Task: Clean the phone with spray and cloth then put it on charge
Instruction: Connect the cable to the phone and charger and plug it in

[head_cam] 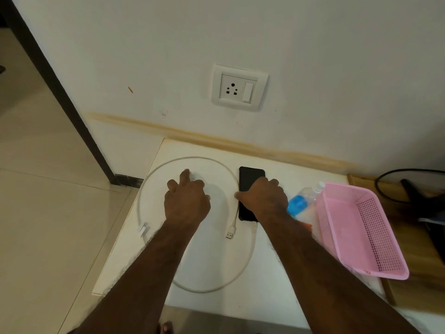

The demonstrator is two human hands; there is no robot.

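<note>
Head view
Phone: a black phone [250, 182] lies flat, screen side dark, on the white counter [212, 256], near the wall and just right of the cable loop.
Right hand: the right hand [263, 197] lies over the lower half of the phone, thumb at its left edge and fingers [274, 183] curled down over its right edge, gripping it.
Left hand: the left hand [186, 200] rests knuckles-up on the counter inside the cable loop; its fingers are bent and closed on a small white charger plug [192, 175], most of it hidden under the hand.
Cable: a white charging cable [154, 174] lies in a wide loop around the left hand; its USB plug [230, 233] lies free on the counter just below the phone's lower left corner.
Spray bottle: a clear bottle with blue liquid [302, 201] lies tilted between the right wrist and the pink basket [366, 227], touching the basket.
Cloth: a scrap of orange [308, 226] shows beside the right forearm; I cannot tell what it is.
Wall socket: a white socket with switch [239, 88] sits on the wall above the counter, nothing plugged in.
</note>
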